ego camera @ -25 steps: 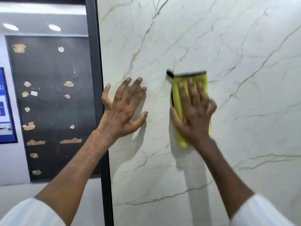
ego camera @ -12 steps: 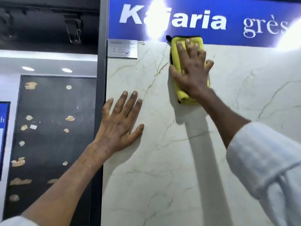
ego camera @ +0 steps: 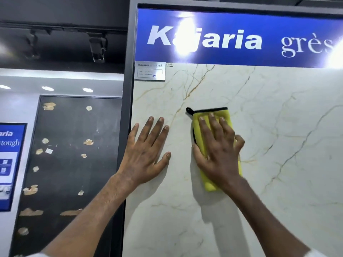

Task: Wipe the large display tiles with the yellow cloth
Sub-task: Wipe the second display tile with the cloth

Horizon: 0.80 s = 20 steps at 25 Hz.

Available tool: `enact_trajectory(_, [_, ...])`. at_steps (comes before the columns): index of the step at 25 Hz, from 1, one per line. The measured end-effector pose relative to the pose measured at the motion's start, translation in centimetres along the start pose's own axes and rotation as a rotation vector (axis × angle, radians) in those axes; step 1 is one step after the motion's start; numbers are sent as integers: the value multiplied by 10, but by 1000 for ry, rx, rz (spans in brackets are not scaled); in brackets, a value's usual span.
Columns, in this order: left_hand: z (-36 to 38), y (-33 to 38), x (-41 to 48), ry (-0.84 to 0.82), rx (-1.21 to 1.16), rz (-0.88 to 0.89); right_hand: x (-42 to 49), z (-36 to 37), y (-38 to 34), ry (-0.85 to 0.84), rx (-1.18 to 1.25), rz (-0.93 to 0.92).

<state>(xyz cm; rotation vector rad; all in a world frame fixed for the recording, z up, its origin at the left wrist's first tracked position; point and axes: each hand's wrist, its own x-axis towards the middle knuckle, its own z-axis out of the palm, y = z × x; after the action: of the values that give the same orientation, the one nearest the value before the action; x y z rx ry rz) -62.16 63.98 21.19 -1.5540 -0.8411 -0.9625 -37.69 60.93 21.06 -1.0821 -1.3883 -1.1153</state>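
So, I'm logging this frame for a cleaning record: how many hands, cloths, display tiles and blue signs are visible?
Hands: 2 (left hand, right hand)
Yellow cloth: 1
Display tiles: 2 (white marble tile, dark tile)
Blue signs: 2 (large banner, small sign)
Total: 7

We see one large display tile [ego camera: 269,145]: glossy off-white, marble-look w/ thin gold-brown & grey veins, standing vert. and filling most of the view's right side. The yellow cloth [ego camera: 197,129] is a folded microfibre pad, bright yellow w/ black trim along its top edge & a small black loop at the top-left corner. It lies flat against the tile's upper-left area, long side approx. upright w/ the lower end leaning right, pinned there by the right hand [ego camera: 219,154], whose spread fingers cover its mid part.
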Motion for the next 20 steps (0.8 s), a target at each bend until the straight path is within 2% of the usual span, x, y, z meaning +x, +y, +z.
enact_trajectory(7, [-1,0,-5,-9,-30,14,184,-11,-14,-79,33,19])
enact_trajectory(14, [2,4,-11,15,-2,-1,111,6,-19,35,2,-131])
enact_trajectory(20, [6,11,-14,72,-23,-43,198,-7,-31,-73,-2,-67])
